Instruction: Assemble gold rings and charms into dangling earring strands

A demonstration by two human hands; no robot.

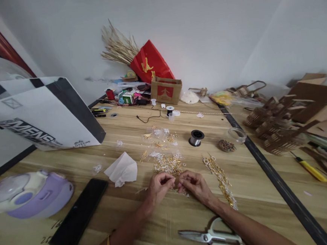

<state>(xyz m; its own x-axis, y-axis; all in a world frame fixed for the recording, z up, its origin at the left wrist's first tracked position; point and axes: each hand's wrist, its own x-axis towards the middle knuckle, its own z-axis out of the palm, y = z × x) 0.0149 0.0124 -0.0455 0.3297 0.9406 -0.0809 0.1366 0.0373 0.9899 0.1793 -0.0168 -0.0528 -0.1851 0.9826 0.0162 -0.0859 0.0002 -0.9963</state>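
In the head view, the left hand and right hand face each other, thumbs and forefingers drawn in as if pinching; whether they hold anything I cannot tell, as the fingertips hide it. A few small pieces lie just below the right fingertips.

Just beyond both hands is the pile of loose gold and silver pieces. The strands lie right of the right hand and look like finished lengths, so the work seems partway: some made up, much of the pile left. The spool stands beyond the right hand; the scissors lie open below it, by the forearm.

Left of the left hand are the tissue and phone, with handwritten digits on the table beside it, seemingly 16 and 25. Farther left, the box reads "MENS" and what looks like "AOYECHE". The red bag, well beyond the hands, bears gold characters I cannot read.
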